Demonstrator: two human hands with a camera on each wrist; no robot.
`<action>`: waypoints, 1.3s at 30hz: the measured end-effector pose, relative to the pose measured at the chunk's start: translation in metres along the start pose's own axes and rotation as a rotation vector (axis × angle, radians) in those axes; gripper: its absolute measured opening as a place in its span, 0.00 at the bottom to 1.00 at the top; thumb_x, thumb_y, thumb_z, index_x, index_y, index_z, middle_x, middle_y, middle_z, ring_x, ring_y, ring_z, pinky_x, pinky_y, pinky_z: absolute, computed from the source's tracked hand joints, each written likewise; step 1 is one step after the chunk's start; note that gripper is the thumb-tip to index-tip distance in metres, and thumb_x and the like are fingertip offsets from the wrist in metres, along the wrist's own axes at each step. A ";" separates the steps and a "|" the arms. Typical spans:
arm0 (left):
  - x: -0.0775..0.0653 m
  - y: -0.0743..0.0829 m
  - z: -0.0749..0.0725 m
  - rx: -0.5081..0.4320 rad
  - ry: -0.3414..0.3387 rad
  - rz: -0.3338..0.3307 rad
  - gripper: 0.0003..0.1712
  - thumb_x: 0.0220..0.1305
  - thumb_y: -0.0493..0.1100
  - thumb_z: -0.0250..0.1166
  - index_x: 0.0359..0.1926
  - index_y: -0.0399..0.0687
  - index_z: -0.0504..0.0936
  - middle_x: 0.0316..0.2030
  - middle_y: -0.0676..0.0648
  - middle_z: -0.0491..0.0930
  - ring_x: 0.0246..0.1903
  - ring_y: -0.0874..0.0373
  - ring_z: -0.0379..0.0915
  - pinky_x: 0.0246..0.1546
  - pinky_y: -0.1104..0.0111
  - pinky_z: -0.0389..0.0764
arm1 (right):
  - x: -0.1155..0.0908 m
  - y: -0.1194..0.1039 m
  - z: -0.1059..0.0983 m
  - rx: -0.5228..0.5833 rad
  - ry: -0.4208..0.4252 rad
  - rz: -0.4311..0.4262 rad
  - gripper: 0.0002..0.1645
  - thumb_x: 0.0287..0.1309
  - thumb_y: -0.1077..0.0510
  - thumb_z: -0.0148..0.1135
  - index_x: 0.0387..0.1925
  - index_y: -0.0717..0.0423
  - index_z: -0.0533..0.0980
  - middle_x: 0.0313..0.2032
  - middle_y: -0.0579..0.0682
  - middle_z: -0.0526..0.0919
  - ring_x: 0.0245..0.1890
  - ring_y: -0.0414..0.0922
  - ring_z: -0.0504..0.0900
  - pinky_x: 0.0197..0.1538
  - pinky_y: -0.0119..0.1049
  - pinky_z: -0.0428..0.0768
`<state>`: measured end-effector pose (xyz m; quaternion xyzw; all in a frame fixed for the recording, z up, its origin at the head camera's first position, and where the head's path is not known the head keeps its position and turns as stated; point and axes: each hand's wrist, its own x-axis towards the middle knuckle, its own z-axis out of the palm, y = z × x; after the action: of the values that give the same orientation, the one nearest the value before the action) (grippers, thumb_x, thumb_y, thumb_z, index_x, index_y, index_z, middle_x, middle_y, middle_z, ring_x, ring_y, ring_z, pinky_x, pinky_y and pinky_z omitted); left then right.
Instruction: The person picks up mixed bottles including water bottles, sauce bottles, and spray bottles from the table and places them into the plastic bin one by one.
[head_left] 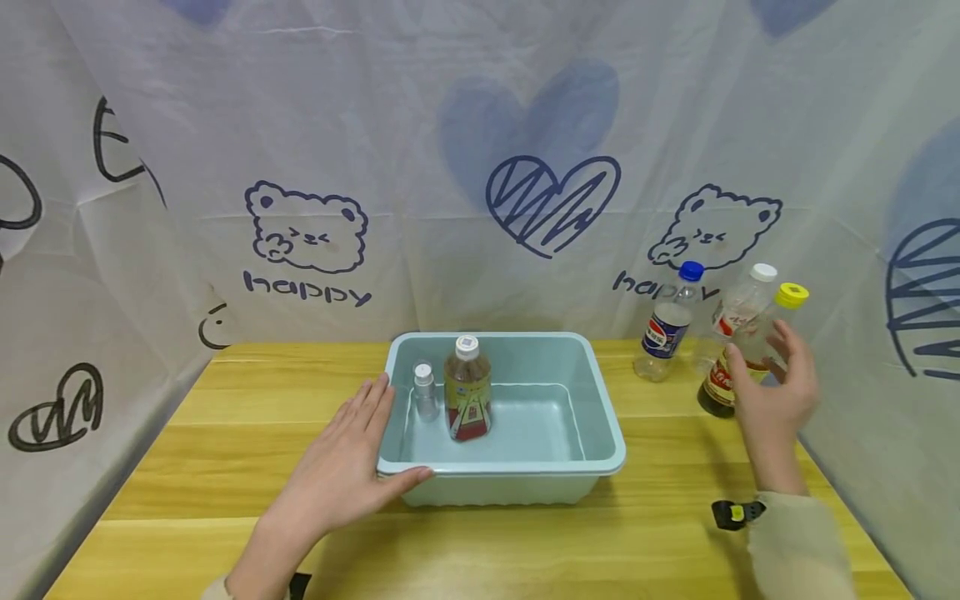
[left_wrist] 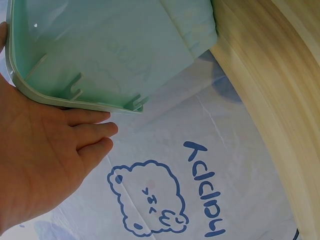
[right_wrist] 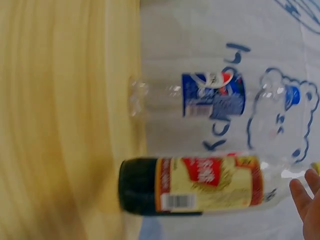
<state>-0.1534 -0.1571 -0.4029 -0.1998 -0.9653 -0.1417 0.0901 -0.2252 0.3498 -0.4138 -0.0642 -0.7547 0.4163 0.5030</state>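
A light-blue plastic basin (head_left: 510,487) stands on the wooden table. My left hand (head_left: 337,467) lies along its left side, fingers straight against the rim and thumb on the front edge; the left wrist view shows the fingers (left_wrist: 92,132) by the rim. Inside stand a small clear bottle (head_left: 426,396) with a white cap and a white-capped bottle of reddish drink (head_left: 468,396). At the right, my right hand (head_left: 780,392) is beside a yellow-capped bottle (right_wrist: 210,184) with dark liquid, thumb and fingers spread near its upper part. Whether they touch it is unclear.
A blue-capped Pepsi bottle (head_left: 663,333) and a white-capped clear bottle (head_left: 738,312) stand behind the yellow-capped one. A printed white cloth (head_left: 420,250) hangs behind the table (head_left: 262,417) and along both sides.
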 end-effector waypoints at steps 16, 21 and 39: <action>-0.001 0.001 0.000 0.011 -0.004 -0.004 0.70 0.60 0.85 0.53 0.81 0.33 0.53 0.81 0.36 0.46 0.80 0.38 0.46 0.79 0.48 0.55 | 0.007 0.044 -0.006 -0.100 -0.088 0.124 0.48 0.63 0.57 0.73 0.80 0.46 0.61 0.76 0.43 0.65 0.73 0.49 0.68 0.76 0.38 0.66; -0.001 0.001 0.000 0.009 0.001 -0.004 0.70 0.60 0.85 0.54 0.81 0.33 0.53 0.81 0.36 0.46 0.80 0.38 0.46 0.79 0.48 0.55 | 0.011 0.051 -0.005 -0.143 -0.147 0.140 0.52 0.65 0.54 0.71 0.83 0.42 0.54 0.79 0.41 0.61 0.76 0.49 0.64 0.78 0.45 0.63; -0.001 0.000 -0.001 0.005 0.002 -0.004 0.70 0.60 0.84 0.56 0.81 0.33 0.52 0.81 0.36 0.46 0.80 0.38 0.46 0.79 0.48 0.55 | 0.015 0.061 0.002 -0.164 -0.212 0.139 0.55 0.66 0.57 0.69 0.84 0.44 0.48 0.80 0.49 0.60 0.77 0.53 0.62 0.79 0.47 0.61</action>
<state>-0.1523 -0.1577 -0.4021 -0.1975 -0.9660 -0.1398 0.0912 -0.2537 0.3963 -0.4458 -0.1127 -0.8287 0.3917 0.3836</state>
